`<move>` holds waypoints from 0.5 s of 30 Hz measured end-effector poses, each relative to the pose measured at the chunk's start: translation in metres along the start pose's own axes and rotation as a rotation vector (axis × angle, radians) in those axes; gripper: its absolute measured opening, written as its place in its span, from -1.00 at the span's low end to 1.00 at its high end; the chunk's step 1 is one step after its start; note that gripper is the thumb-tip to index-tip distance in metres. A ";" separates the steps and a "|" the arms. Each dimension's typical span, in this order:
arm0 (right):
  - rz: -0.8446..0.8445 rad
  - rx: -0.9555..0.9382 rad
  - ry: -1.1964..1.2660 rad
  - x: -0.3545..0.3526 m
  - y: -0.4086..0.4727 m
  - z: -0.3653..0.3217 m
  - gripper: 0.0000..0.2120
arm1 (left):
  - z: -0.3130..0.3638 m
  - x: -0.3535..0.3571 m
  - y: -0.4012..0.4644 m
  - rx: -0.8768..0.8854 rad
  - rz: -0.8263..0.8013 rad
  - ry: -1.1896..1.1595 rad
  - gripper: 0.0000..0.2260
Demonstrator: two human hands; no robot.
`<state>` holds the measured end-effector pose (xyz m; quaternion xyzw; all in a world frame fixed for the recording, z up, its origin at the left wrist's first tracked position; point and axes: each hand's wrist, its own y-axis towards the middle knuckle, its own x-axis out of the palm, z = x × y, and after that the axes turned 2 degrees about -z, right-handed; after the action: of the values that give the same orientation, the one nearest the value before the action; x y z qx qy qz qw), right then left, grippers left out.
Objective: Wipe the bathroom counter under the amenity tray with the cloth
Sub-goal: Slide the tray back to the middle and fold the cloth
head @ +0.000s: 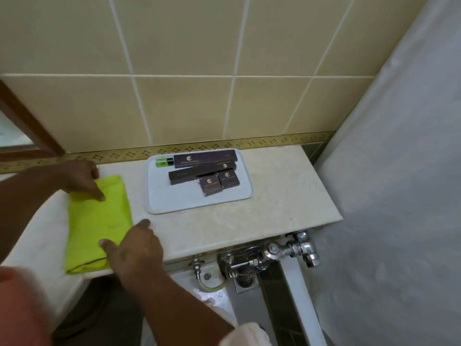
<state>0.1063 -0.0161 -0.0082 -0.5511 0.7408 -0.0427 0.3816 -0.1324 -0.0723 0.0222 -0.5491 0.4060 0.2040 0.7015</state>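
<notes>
A folded lime-yellow cloth [98, 221] lies flat on the left part of the beige marble counter [282, 196]. My left hand [82, 177] rests on the cloth's far left corner, fingers pressing down. My right hand [132, 248] lies on the cloth's near right edge, fingers spread and flat. To the right of the cloth sits the pale grey amenity tray [159, 203], holding several dark brown boxes [203, 169] and a small green bottle [163, 161]. Neither hand touches the tray.
A tiled wall with a patterned border [224, 146] runs behind the counter. Chrome valves and pipes [287, 250] sit under the counter's front edge, with a floor drain [245, 279] below. A white shower curtain [399, 171] hangs at the right. A wooden frame [27, 126] stands at far left.
</notes>
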 end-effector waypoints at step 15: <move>-0.312 0.281 0.355 0.015 0.018 -0.045 -0.86 | -0.041 -0.010 -0.084 0.086 -0.012 -0.229 -0.75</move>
<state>0.0626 -0.0380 0.0069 -0.5842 0.6890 -0.2993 0.3072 -0.0914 -0.1357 0.0779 -0.4939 0.3283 0.2435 0.7675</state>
